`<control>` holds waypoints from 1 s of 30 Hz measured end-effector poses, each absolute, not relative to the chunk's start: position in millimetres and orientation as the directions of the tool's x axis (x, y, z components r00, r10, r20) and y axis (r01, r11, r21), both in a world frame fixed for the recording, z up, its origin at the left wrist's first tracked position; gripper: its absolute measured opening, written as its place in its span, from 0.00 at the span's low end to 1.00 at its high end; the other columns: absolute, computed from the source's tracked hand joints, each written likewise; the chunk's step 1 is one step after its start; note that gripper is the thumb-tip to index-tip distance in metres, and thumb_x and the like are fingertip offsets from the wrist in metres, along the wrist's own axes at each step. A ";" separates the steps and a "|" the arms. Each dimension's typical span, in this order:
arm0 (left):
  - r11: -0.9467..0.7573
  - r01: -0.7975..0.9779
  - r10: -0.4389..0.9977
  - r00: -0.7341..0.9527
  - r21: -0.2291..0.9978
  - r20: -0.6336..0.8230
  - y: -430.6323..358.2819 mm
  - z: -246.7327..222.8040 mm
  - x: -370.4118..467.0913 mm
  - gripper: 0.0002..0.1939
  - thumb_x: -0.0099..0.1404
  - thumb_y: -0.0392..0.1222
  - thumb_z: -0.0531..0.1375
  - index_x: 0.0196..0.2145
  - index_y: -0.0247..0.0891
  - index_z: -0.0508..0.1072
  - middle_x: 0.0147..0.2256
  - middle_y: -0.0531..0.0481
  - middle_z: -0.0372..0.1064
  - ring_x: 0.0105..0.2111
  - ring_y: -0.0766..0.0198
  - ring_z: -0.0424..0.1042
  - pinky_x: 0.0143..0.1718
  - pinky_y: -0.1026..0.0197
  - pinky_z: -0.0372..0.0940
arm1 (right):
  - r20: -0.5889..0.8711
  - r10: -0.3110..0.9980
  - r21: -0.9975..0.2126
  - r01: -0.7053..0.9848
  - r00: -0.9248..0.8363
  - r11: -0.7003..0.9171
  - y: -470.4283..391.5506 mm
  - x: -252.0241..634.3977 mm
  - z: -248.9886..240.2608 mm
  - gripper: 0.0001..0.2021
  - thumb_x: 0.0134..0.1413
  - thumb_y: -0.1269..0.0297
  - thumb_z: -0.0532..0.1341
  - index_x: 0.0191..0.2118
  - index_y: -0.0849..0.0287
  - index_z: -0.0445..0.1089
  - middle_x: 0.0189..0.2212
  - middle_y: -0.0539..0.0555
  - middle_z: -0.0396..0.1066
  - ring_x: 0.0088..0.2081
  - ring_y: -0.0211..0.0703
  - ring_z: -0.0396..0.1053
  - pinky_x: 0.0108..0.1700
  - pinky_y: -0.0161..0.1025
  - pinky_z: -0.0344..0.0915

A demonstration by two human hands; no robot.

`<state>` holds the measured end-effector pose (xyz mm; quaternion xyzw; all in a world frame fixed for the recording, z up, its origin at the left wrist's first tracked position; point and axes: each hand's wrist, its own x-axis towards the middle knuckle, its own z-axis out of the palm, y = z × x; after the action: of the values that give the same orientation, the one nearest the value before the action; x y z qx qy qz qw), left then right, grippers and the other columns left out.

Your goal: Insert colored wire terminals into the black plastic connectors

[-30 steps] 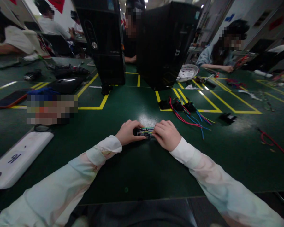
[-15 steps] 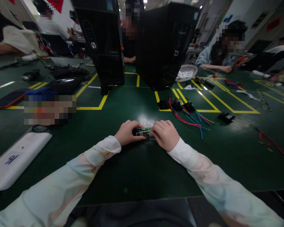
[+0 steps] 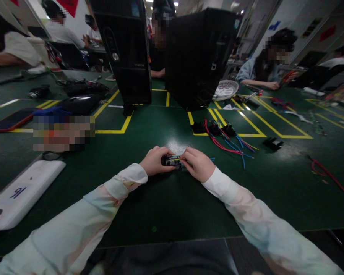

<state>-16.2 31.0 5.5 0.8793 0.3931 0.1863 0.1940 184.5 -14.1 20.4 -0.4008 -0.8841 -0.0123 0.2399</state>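
Left grip (image 3: 155,162): thumb and fingers are clamped on the left end of a black block (image 3: 168,161). Right grip (image 3: 199,164): fingertips are pinched together on the wires (image 3: 176,159) at the block's right end; which strand is held cannot be told. A blue wire end (image 3: 212,158) projects beyond the right grip.

Block position: above the middle of the counter's (image 3: 172,214) near edge, well in from both side edges.

Current step, as judged: handling the wires at the block; whether seating or freeing them is unclear. Next move calls for a steady left grip and fine fingertip control on the right.

Farther toward the right edge: three wired blocks (image 3: 215,129), a spare block (image 3: 273,143), a red wire (image 3: 328,175). Toward the far edge: two towers (image 3: 126,72).
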 end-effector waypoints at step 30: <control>-0.607 0.632 0.774 0.609 0.483 0.175 31.8 1.8 -13.7 0.19 0.51 0.53 0.63 0.37 0.40 0.69 0.37 0.51 0.68 0.38 0.57 0.62 0.39 0.58 0.56 | 0.467 0.755 -0.298 0.722 -0.460 0.625 -11.9 176.3 18.8 0.04 0.54 0.74 0.52 0.30 0.59 0.60 0.31 0.54 0.59 0.34 0.41 0.61 0.37 0.36 0.60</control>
<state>-13.7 31.8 1.8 0.8766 0.4008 0.1869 0.1899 176.3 -11.9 18.8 -0.4323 -0.8540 0.0287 0.2879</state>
